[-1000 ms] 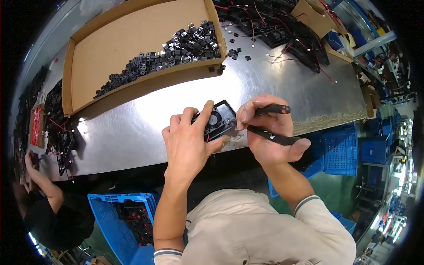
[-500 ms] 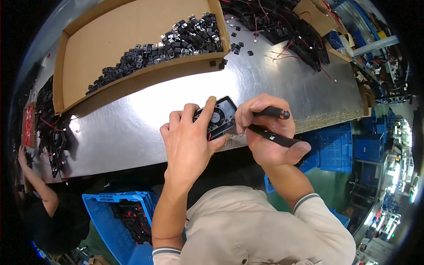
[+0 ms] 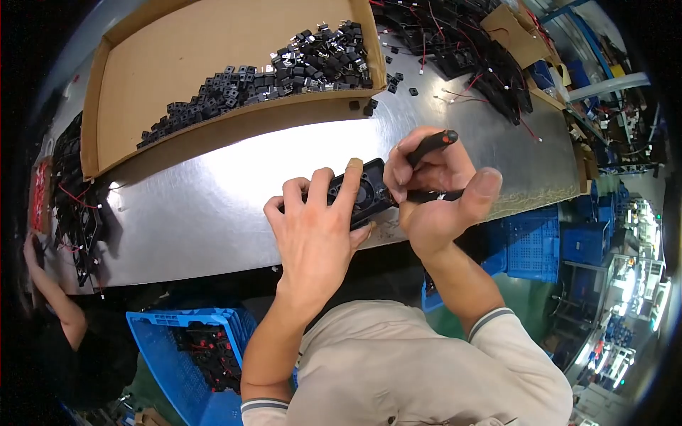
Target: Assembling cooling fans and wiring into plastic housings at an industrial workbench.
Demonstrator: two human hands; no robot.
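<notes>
My left hand (image 3: pixel 312 231) grips a black plastic housing (image 3: pixel 375 177) over the table, near its front edge. Fingers lie across the top and the thumb is at the near side. Between them shows a small round black fan (image 3: pixel 364 193) set in the housing. In my right hand (image 3: pixel 435 228) is a pliers-like tool with black handles (image 3: pixel 430 145), the upper one marked orange at its end. Its handles stand apart, and my right thumb sticks out to the right. The tool's jaws are at the housing's right end, mostly hidden by my fingers.
Beyond my hands a shallow cardboard box (image 3: pixel 234 113) holds many small black parts (image 3: pixel 320 60); several lie outside it. Black wired housings (image 3: pixel 476 57) pile up at the back right, more (image 3: pixel 78 206) at the left. A blue crate (image 3: pixel 160 341) stands below; another person's arm (image 3: pixel 53 295) reaches in.
The housing has tilted in my left hand, and both hands sit slightly further right. My right hand has turned, swinging the tool's handles upward and wider apart.
</notes>
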